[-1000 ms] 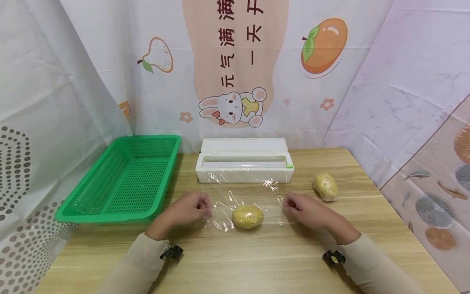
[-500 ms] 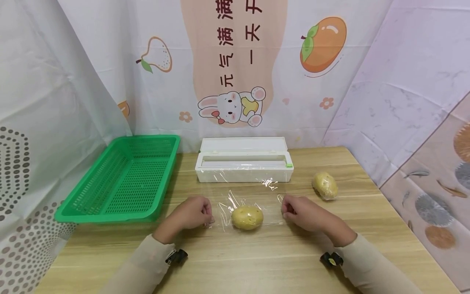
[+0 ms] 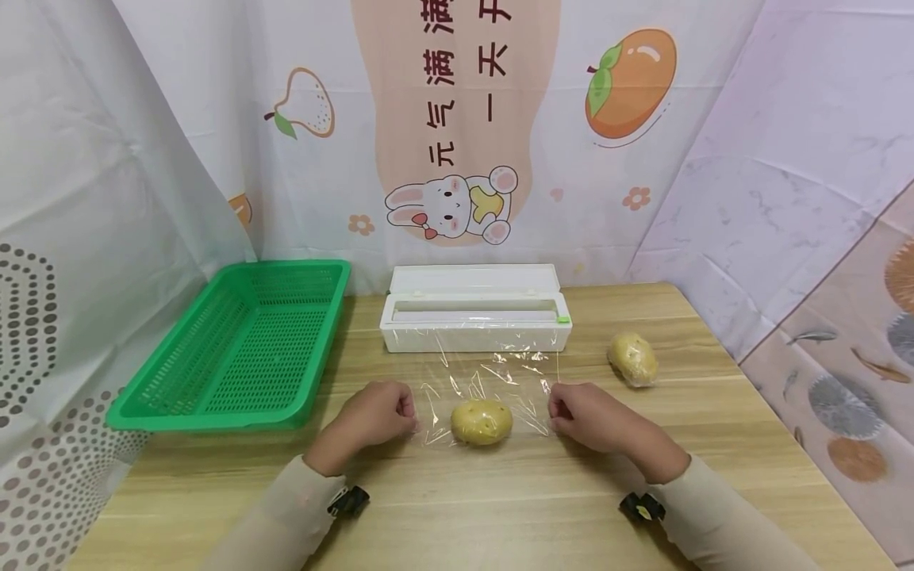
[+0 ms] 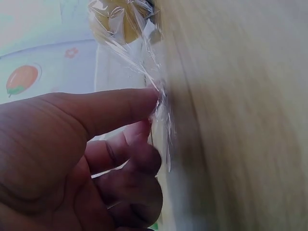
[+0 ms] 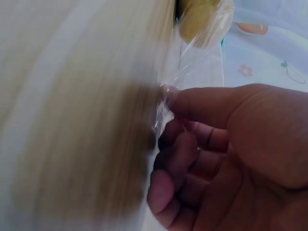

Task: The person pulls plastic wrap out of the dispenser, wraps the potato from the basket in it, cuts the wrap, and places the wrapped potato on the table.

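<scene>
Okay, so both hands are busy with one sheet of cling film [image 3: 500, 371] running from the white dispenser box [image 3: 475, 340] towards the person. The left hand [image 3: 374, 414] has its thumb and a finger clamped on one edge of the film, and in the left wrist view the other fingers are curled in beneath. Same deal with the right hand [image 3: 589, 416]: thumb and finger pinched together on the opposite edge, remaining fingers bent into the palm.

The near potato [image 3: 481, 422] sits on the wooden table [image 3: 485, 515] about midway between the two hands, just in front of the box. Film glints and creases right across it, and both wrist views show clear film stretched from the fingertips up to it. Can't tell whether any film goes underneath.

The box has its lid [image 3: 475, 279] tipped up at the back, a whitish roll [image 3: 474, 316] inside and a little green piece [image 3: 564, 319] at its right end. Off past the right hand lies a second potato [image 3: 633, 359], wrapped in film. A green basket [image 3: 328, 349] stands over on the left, near the printed curtain [image 3: 314, 182].
</scene>
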`<state>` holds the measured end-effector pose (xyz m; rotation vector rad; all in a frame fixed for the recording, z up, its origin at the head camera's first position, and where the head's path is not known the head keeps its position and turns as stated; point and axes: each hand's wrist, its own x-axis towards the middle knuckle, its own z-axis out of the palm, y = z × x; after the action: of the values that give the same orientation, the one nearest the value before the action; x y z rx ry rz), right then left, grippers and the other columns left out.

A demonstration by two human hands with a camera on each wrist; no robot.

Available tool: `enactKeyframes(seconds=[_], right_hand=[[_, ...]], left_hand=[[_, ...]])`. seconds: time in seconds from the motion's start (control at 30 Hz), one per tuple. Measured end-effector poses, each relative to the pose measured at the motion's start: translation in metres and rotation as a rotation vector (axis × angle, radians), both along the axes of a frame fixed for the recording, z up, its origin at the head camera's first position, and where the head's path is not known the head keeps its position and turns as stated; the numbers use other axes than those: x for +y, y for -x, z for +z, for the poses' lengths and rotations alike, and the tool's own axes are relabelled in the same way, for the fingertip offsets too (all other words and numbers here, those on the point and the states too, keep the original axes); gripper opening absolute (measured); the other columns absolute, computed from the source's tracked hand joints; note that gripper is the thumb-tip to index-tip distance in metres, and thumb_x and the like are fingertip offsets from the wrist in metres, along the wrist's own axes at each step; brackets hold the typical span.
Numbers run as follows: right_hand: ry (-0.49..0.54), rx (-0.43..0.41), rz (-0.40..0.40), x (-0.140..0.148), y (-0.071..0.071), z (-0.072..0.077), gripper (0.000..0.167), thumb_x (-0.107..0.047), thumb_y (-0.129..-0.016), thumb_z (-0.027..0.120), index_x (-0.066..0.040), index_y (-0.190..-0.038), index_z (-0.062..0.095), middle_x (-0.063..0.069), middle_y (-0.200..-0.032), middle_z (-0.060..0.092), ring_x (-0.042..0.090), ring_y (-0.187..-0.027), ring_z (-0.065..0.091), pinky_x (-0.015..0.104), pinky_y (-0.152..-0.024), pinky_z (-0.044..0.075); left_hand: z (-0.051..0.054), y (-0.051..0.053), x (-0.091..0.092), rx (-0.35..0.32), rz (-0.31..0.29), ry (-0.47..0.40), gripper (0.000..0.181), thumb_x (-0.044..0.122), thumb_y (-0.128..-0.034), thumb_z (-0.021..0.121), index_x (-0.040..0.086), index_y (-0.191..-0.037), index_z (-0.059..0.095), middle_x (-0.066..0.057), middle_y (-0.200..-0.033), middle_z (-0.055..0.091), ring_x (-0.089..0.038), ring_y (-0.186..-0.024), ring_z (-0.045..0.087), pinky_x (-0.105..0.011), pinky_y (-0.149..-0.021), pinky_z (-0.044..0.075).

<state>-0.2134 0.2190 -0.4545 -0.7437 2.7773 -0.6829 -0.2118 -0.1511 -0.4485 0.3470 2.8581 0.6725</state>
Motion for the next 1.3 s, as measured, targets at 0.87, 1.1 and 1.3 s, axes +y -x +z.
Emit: enactKeyframes(seconds=[0.87,1.1,1.3], right_hand=[[-0.034,-0.095,-0.083,0.01,0.003,0.004,0.032,-0.038,-0.096,0.073,-0.02,-0.075,0.057,-0.007,-0.065,0.05,0.01,-0.062,0.048,0.028,-0.058,0.04],[0.018,-0.084,-0.072,0.011,0.004,0.01,0.021,-0.027,-0.097,0.071,-0.021,-0.08,0.059,-0.007,-0.069,0.054,0.01,-0.063,0.05,0.027,-0.057,0.042],[0.126,0.006,0.03,-0.004,-0.005,0.021,0.018,-0.018,-0.095,0.074,-0.025,-0.085,0.061,-0.011,-0.075,0.057,0.007,-0.069,0.054,0.025,-0.061,0.048]], left_hand=[[0.001,-0.001,0.0,-0.013,-0.072,-0.043,0.025,0.015,-0.0856,0.081,0.019,-0.067,0.063,0.008,-0.064,0.059,-0.012,-0.064,0.054,-0.031,-0.061,0.045],[0.012,-0.004,-0.003,-0.015,-0.084,-0.028,0.018,0.016,-0.0852,0.076,0.021,-0.072,0.064,0.009,-0.068,0.061,-0.013,-0.067,0.056,-0.032,-0.062,0.046],[0.021,-0.016,0.012,0.084,-0.134,-0.06,0.02,0.023,-0.0906,0.076,0.025,-0.076,0.062,0.012,-0.07,0.059,-0.009,-0.067,0.054,-0.03,-0.063,0.047]])
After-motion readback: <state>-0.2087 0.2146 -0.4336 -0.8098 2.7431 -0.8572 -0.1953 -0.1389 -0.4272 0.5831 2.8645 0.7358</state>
